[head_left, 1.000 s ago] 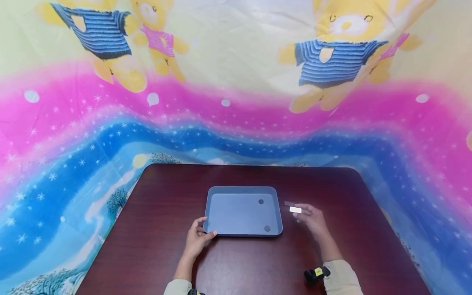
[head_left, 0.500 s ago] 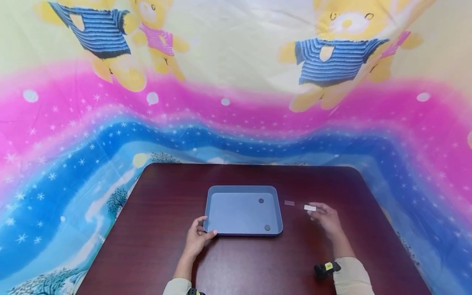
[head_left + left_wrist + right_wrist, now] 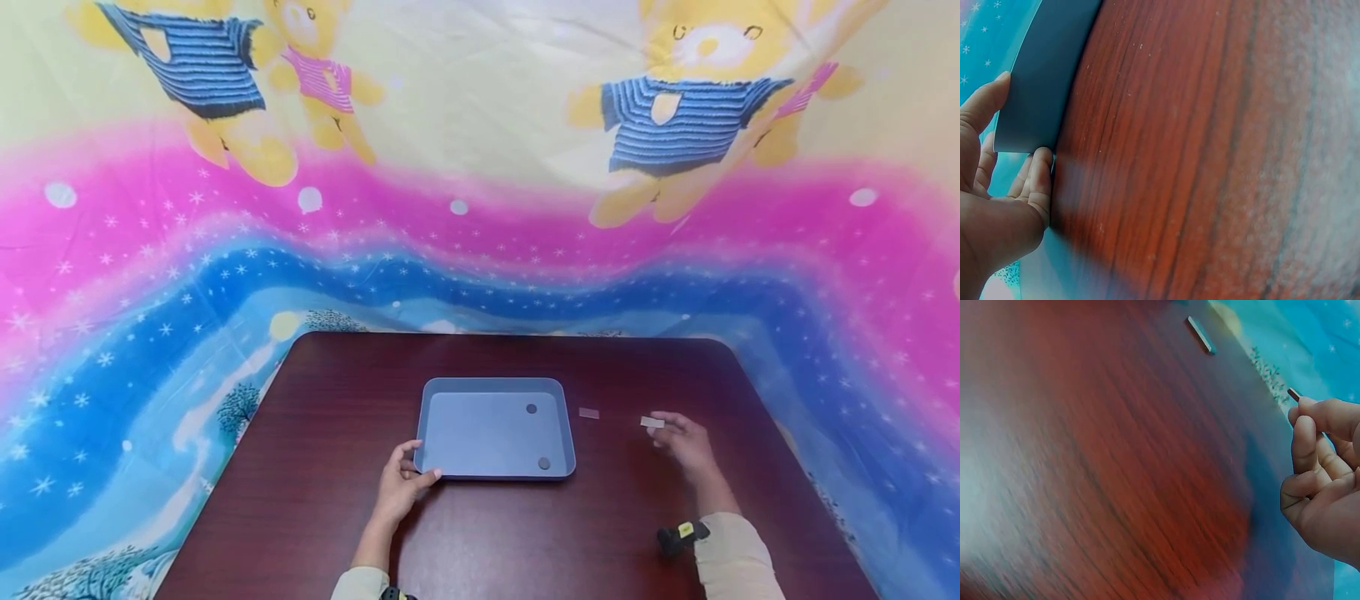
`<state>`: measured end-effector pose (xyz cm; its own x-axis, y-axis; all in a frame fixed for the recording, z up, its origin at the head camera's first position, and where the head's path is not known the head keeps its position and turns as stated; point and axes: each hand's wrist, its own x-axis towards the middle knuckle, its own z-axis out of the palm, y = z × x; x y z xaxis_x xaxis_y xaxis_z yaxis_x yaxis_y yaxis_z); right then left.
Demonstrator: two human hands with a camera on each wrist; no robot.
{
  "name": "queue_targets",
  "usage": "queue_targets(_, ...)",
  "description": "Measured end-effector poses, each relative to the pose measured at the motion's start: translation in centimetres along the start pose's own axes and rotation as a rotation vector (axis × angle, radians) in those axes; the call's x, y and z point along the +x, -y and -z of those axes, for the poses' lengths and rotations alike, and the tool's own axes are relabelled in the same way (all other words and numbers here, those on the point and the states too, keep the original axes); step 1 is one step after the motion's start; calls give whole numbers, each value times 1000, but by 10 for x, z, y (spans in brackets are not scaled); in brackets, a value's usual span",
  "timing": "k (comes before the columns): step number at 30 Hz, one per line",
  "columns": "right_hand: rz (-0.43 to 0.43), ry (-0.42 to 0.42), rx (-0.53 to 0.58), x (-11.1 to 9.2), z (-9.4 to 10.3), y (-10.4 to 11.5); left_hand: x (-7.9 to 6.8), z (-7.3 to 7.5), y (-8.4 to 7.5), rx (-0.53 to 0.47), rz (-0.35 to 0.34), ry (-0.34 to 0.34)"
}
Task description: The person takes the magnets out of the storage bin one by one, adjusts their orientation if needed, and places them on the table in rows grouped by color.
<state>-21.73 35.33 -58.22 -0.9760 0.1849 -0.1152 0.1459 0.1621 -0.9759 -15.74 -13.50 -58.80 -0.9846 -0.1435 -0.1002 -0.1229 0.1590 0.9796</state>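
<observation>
The pale block point(image 3: 652, 422) is now held farther from the tray point(image 3: 472, 437) than a moment earlier, nearer the right edge of the counter point(image 3: 510, 542), and is thus judged to be parted from the flat piece point(image 3: 588, 413) just beside the tray. It is pinched in the nearly closed right hand point(image 3: 684, 440); by the partly curled left hand point(image 3: 399, 490), the tray's near-left corner is gripped.
</observation>
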Motion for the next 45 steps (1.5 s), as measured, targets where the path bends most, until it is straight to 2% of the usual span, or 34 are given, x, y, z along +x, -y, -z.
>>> queue_targets(9, -56, -3, -137, 7, 10, -3, -2, 0, 1, 6, 1, 10)
queue_targets(15, -47, 8, -217, 12, 5, 1, -1, 1, 0, 2, -12, 18)
queue_targets(19, -50, 4, -251, 19, 0, -1, 0, 1, -1, -5, -9, 24)
queue_targets(26, -57, 30, -294, 34, 8, -9, -1, 0, -4, -26, 5, 31)
queue_targets(36, -99, 96, -351, 39, 6, 8, 0, 1, -2, -23, 1, 18)
queue_targets(45, -57, 89, -404, 36, 5, 8, 1, 1, 2, -29, 17, 38)
